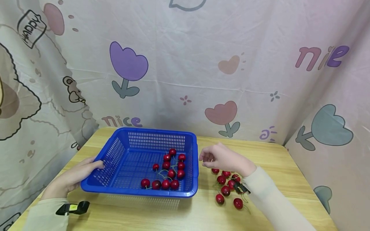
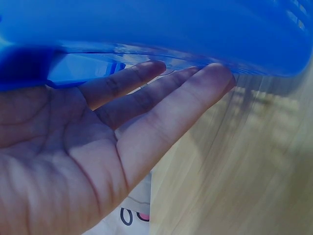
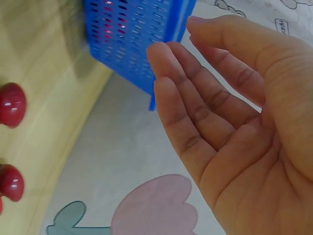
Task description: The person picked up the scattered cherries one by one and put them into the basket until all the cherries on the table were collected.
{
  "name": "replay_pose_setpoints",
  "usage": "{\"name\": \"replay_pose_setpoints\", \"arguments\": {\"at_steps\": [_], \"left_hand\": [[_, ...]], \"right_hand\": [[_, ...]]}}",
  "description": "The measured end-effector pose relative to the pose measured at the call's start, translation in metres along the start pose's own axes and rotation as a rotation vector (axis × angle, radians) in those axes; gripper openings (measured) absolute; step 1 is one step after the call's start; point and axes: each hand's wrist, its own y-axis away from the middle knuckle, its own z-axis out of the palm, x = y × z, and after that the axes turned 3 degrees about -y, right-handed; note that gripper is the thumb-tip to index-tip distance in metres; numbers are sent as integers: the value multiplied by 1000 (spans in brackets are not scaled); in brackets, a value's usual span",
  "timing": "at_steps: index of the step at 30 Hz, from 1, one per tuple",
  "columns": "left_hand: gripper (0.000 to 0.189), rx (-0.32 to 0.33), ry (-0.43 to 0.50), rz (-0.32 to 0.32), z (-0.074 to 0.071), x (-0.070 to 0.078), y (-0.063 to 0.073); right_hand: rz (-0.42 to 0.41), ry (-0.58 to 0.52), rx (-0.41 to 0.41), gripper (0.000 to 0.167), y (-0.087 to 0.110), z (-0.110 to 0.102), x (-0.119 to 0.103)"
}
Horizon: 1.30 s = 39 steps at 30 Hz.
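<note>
Plainly, grips basket by its left side with left hand; poises right hand, apparently empty, just beside the right rim.
In basket, a cluster of cherries, mostly toward the right wall; on table, more loose cherries, just right of basket, near right hand and right sleeve. For good handling, as judged: brace the left side without tipping, lest fruit roll; pinch lightly, against bruising; clear the rim and lower rather than drop; mind stems at the mesh. At left: thumb over the rim, fingers nearly straight beneath. At right: back of hand upward, fingers loosely bent, thumb tip a little apart from fingertips. Cannot tell contact with the right rim.
</note>
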Motion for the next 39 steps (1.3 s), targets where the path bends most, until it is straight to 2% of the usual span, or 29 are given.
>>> {"name": "replay_pose_setpoints", "arguments": {"at_steps": [8, 15, 21, 29, 39], "left_hand": [[74, 5, -13, -3, 0, 0, 0], [75, 5, -10, -3, 1, 1, 1], [75, 5, -7, 0, 1, 1, 1], [74, 2, 3, -2, 0, 0, 0], [75, -1, 5, 1, 1, 0, 0]], "right_hand": [[31, -10, -41, 12, 18, 11, 14], [18, 12, -59, 17, 29, 20, 24], [35, 61, -64, 27, 38, 28, 31], [61, 95, -77, 28, 44, 42, 34], [54, 208, -94, 31, 49, 51, 34]]}}
